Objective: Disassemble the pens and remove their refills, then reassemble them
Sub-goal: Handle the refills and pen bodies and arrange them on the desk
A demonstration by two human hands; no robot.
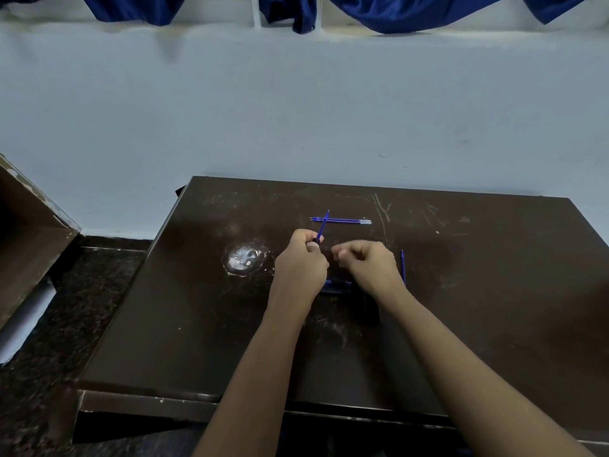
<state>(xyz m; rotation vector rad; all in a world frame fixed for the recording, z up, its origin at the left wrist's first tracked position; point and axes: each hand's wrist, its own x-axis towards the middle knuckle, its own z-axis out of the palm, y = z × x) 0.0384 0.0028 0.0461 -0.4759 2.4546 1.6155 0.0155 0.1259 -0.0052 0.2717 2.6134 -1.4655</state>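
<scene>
My left hand (301,258) grips a pen barrel with a blue refill (323,225) sticking up out of it, tilted to the upper right. Just to its right, my right hand (365,265) is blurred, fingers curled; whether it holds a small part I cannot tell. Two blue refills (341,221) lie side by side on the dark table (197,308) beyond my hands. Another blue refill (402,263) lies right of my right hand, partly hidden by the wrist. Dark pen parts (337,286) lie between my wrists, mostly hidden.
A white worn patch (244,258) marks the table left of my hands. A brown cabinet (29,232) stands at the far left beside a pale wall (296,110). Blue curtains (412,11) hang above.
</scene>
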